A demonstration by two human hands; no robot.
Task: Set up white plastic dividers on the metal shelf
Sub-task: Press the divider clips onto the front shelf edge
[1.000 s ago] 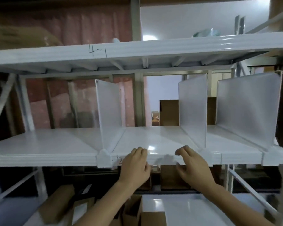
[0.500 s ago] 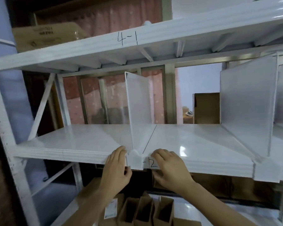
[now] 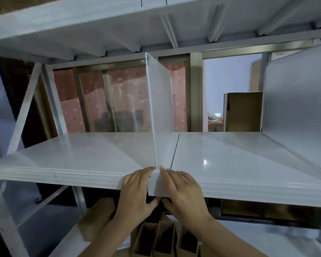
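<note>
A translucent white plastic divider [image 3: 161, 101] stands upright near the middle of the white metal shelf [image 3: 82, 154], and its front clip [image 3: 157, 184] hangs over the shelf's front lip. My left hand [image 3: 135, 193] holds the clip from the left, fingers on the lip and thumb tucked underneath. My right hand [image 3: 182, 191] holds it from the right in the same way. A second divider [image 3: 295, 99] stands at the right end of the shelf, partly cut off by the frame.
Another white shelf [image 3: 82, 21] hangs close overhead. Diagonal braces and an upright [image 3: 24, 112] frame the left side. Open cardboard boxes [image 3: 163, 238] sit below my hands. A brown box [image 3: 243, 112] stands behind the shelf.
My hands slid left along the shelf's front lip, from between two dividers to either side of the left divider's clip, then closed in on it. The view moved left and closer.
</note>
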